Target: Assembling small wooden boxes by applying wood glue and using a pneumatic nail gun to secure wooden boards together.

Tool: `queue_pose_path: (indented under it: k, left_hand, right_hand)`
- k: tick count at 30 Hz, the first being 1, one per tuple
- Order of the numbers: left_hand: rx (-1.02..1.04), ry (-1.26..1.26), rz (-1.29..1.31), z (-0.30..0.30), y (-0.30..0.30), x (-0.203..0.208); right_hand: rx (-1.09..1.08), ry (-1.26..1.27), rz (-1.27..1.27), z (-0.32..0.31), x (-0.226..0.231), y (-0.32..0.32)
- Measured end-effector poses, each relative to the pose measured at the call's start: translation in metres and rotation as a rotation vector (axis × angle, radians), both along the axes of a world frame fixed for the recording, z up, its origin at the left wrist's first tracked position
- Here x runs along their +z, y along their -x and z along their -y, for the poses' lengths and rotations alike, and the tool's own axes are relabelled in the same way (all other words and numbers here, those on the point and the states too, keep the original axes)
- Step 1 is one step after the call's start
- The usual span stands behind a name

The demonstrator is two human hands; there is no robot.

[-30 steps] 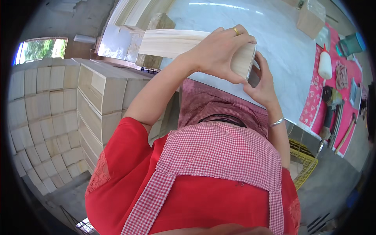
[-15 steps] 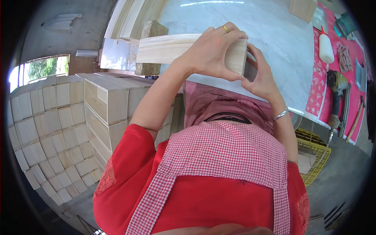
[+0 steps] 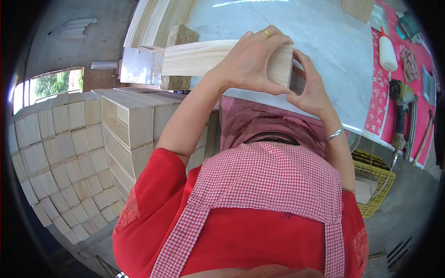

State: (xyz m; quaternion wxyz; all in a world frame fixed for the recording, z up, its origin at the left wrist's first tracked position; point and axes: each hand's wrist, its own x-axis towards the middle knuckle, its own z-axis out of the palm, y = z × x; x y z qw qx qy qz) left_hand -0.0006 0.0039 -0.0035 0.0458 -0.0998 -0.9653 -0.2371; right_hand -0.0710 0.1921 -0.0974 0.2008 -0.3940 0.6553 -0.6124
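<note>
A long pale wooden box (image 3: 199, 58) lies crosswise over the near edge of the pale marbled worktop. My left hand (image 3: 252, 58) is closed over its right part, thumb along the near edge and fingers along the far edge. At the box's right end, my right hand (image 3: 313, 90) curls round the end face, its thumb tip close to my left thumb. Part of the right fingers is hidden behind the end. The left end of the box reaches a rough block (image 3: 178, 58).
Long wooden boards (image 3: 157, 23) lie at the far left. Stacked wooden boxes (image 3: 65, 148) rise at my left. On the right, a pink cloth (image 3: 408, 92) carries a white glue bottle (image 3: 387, 53), a rag (image 3: 410, 65) and a power tool (image 3: 399, 106). A yellow crate (image 3: 380, 194) stands below.
The view has shifted slightly. Both hands keep nearly the same hold on the wooden box.
</note>
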Motion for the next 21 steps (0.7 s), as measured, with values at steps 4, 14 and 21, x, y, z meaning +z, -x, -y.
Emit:
queue_pose_path:
  k: [4, 14, 21]
  left_hand:
    - [0.007, 0.003, 0.002, 0.000, -0.001, 0.000]
    - [0.006, 0.029, -0.020, 0.001, -0.001, -0.004]
    - [0.007, 0.025, -0.004, 0.001, 0.002, -0.003]
  right_hand:
    - [-0.005, 0.002, -0.010, 0.000, -0.001, 0.000]
    - [-0.056, 0.006, -0.121, -0.009, 0.012, -0.021]
    - [-0.066, 0.071, -0.135, -0.034, 0.025, -0.068]
